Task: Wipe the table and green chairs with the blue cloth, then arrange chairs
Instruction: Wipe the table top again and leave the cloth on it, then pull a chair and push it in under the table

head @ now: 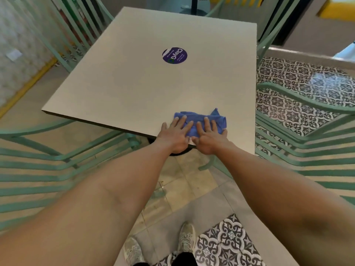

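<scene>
A folded blue cloth [199, 120] lies on the white square table [134, 73], close to its near edge. My left hand [175, 134] and my right hand [209, 137] press flat on the cloth side by side, fingers straight and spread. Green slatted chairs stand around the table: one at the near left [48, 160], one at the near right [311, 141], one at the far left [76, 29] and one at the far right [272, 25].
A round purple sticker [174, 55] sits on the table's far half. The table's dark base shows under the near edge. Patterned floor tiles [299, 81] lie to the right, and my shoes [186, 239] stand on the floor below.
</scene>
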